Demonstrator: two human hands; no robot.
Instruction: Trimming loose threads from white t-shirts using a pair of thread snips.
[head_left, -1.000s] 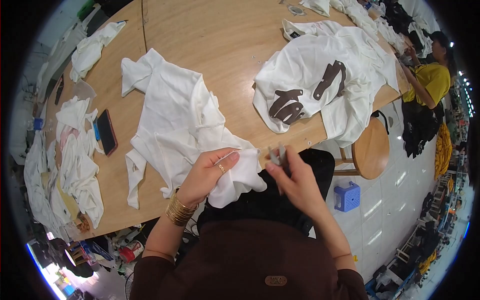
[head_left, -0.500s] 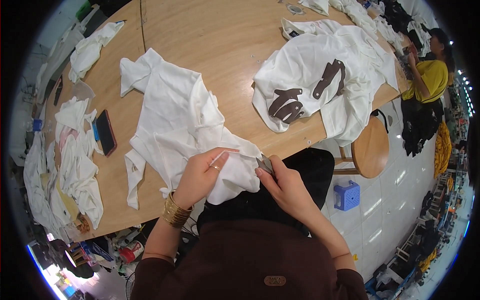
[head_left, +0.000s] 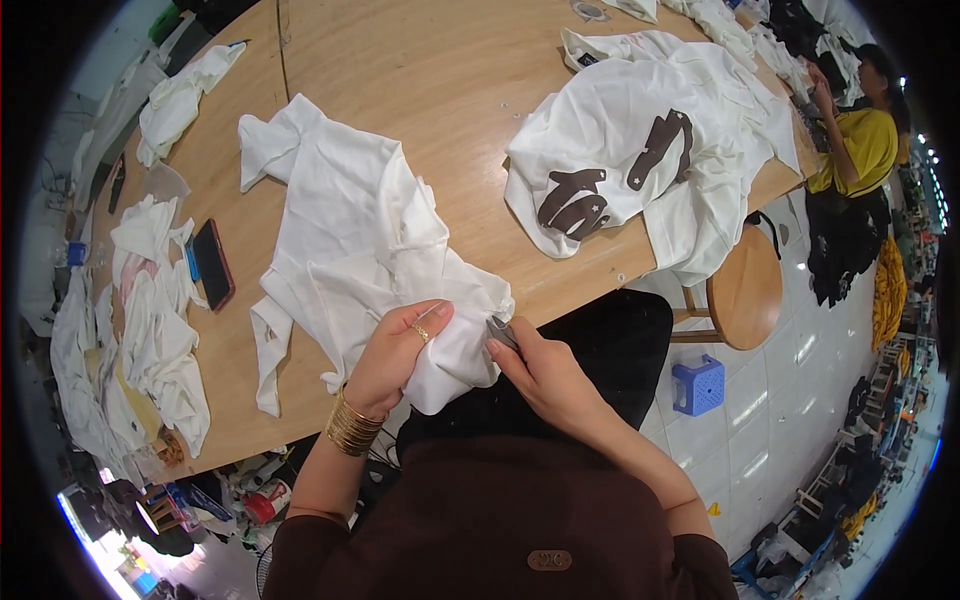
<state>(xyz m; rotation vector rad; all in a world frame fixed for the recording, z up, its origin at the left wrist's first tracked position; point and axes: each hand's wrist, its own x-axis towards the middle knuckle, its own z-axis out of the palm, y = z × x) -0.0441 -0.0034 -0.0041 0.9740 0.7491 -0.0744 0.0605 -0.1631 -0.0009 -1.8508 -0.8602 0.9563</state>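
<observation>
L hand [head_left: 400, 350] pinches white garment [head_left: 350, 250] edge; R hand [head_left: 545, 375] grips small metal tool [head_left: 502, 332], prob. thread snips. Trimming step underway; next needs fabric held taut.

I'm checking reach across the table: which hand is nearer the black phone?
Left. The left hand grips the white garment, just right of the black phone; the right hand sits farther right, past the garment's edge.

Plain white garment [head_left: 360, 250] bunched on the tan wooden bench [head_left: 450, 90]. Second white garment [head_left: 640, 150] printed with dark brown shapes. Gold bangles [head_left: 352, 425], gold ring [head_left: 423, 333]. Black phone [head_left: 213, 264] with red edge. Blue plastic basket [head_left: 697, 384] on white floor tiles [head_left: 790, 400].
</observation>
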